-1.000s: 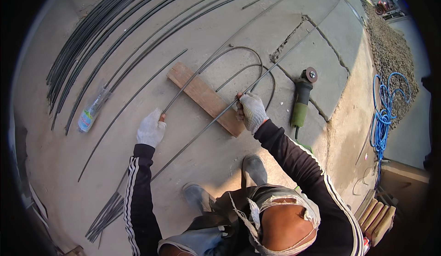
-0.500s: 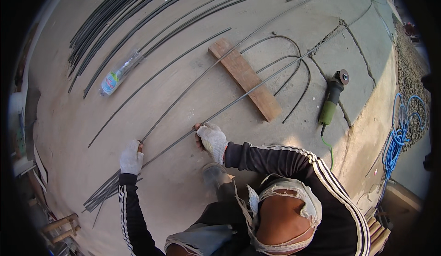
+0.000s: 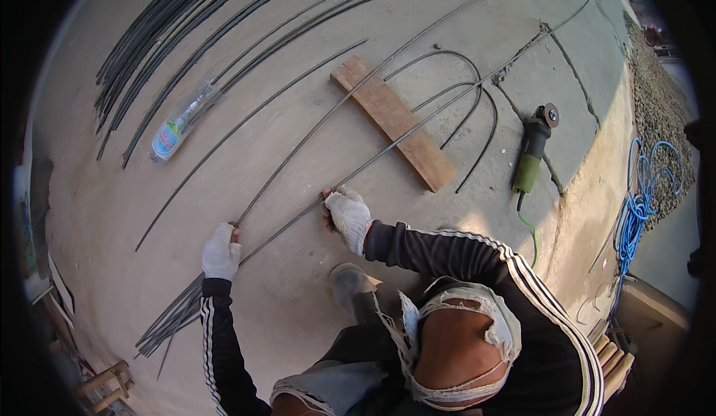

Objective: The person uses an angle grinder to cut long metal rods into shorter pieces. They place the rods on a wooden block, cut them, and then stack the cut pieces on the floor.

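Note:
Both my hands wear whitish fingerless-looking work gloves. My left hand (image 3: 221,252) is closed around a long thin steel rod (image 3: 306,141) at its near end. Farther right, my right hand (image 3: 347,213) grips a second steel rod (image 3: 373,160), its fingers and thumb wrapped round it. Both rods run up and away to the right, across a brown wooden plank (image 3: 418,147) lying on the concrete. Under and below my left hand, a small bundle of rod ends (image 3: 168,319) rests on the floor. Two U-bent rods (image 3: 490,136) lie at the plank's far side.
A green and black angle grinder (image 3: 529,155) lies on the cracked floor at the right. Beyond it are a coiled blue hose (image 3: 638,214) and gravel (image 3: 660,110). Many straight rods (image 3: 142,50) are stacked at the far left, near a clear plastic bottle (image 3: 170,136). My boot (image 3: 348,282) is close by.
My left hand has moved a little right and up with the rod, nearer to my right hand. My right hand keeps its grip. The whole view has shifted slightly.

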